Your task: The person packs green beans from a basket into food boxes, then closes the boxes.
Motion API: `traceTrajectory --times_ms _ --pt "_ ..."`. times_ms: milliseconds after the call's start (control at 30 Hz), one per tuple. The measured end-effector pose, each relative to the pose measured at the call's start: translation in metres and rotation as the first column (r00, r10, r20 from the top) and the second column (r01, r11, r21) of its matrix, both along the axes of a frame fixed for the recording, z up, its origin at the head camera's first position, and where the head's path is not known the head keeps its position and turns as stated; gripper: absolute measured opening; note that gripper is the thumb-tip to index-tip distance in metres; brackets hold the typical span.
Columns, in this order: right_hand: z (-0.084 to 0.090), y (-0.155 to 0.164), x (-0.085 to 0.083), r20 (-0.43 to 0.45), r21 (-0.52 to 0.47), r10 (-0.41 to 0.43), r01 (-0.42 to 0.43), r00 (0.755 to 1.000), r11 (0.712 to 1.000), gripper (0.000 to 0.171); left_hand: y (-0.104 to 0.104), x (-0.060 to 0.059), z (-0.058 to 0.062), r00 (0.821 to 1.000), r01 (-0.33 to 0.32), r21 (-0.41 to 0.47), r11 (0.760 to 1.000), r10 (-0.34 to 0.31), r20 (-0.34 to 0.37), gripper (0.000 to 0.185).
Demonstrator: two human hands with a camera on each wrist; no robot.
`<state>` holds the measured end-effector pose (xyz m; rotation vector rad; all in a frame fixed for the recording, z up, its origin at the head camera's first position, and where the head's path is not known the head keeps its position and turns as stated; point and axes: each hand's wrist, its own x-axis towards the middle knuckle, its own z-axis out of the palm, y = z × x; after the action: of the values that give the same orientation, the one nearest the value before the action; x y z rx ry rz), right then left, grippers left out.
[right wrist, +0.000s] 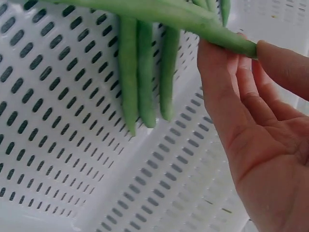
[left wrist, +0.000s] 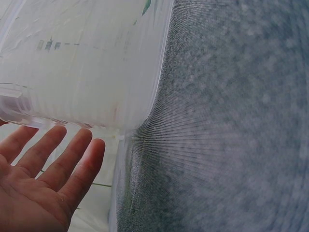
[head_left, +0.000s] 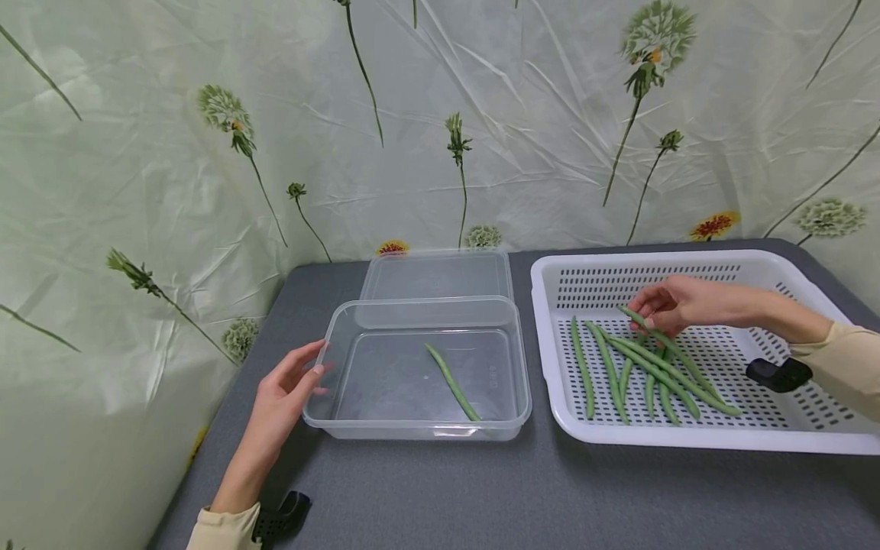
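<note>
Over the white perforated basket, my right hand pinches one end of a green bean between thumb and fingers. Several more green beans lie on the basket floor beneath it. My left hand rests at the left side of a clear plastic container, thumb near the rim and the other fingers along the outer wall. In the left wrist view its fingers are fairly straight beside the wall. One green bean lies slanted inside the container.
A clear lid lies behind the container, against the back of the grey table. A flower-printed sheet hangs behind and to the left. The basket stands just right of the container, with a narrow strip of table between them.
</note>
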<state>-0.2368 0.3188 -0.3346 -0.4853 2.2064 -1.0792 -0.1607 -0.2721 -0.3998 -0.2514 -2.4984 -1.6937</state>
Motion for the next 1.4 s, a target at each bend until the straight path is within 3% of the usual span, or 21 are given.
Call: traceTrajectory --times_ms 133,300,867,1200,1400 --pt "0.003 -0.004 0.001 0.05 -0.064 -0.015 0.018 0.999 0.998 0.037 0.0 0.0 0.0 1.0 0.003 0.002 1.0 -0.003 -0.003 0.042" --pt "0.005 -0.01 0.004 0.033 -0.106 -0.013 0.017 0.999 0.994 0.041 0.0 -0.001 0.0 1.0 0.005 0.006 1.0 -0.005 -0.01 0.042" --pt "0.017 -0.029 0.01 -0.159 -0.178 -0.016 -0.012 0.987 0.984 0.046 0.0 -0.001 0.001 1.0 0.005 -0.003 1.0 -0.005 -0.001 0.042" --pt "0.034 -0.042 0.02 -0.25 -0.19 -0.121 0.074 0.961 0.979 0.043 0.0 -0.001 0.002 1.0 0.017 0.012 1.0 -0.017 -0.002 0.042" --pt "0.05 -0.051 0.021 -0.315 -0.22 -0.082 0.011 0.946 0.975 0.039 0.0 0.0 0.001 1.0 0.018 0.003 1.0 -0.018 -0.004 0.041"
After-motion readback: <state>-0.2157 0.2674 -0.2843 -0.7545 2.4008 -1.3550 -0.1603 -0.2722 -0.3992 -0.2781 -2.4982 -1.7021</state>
